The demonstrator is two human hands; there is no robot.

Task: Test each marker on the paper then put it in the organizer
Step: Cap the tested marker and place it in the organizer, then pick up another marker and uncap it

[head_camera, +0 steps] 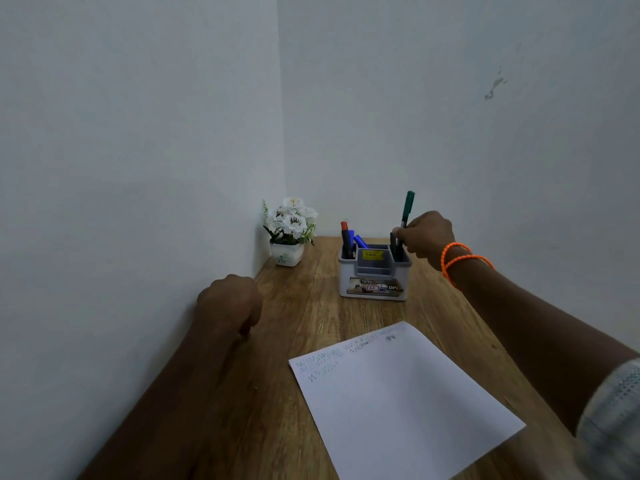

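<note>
Here right hand [427, 237] grips one green marker [407, 211] over the organizer [374, 275]; left hand [228, 299] curled, holding nothing.

orange bands [456, 257] circle right wrist; patterned sleeve [614, 417].

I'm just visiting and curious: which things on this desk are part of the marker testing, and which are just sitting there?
Part of the job:
- green marker, gripped by the right hand
- organizer, with the red marker and blue markers
- paper, scribbled along its far edge

Just sitting there:
- flower pot
- left hand, idle
</note>
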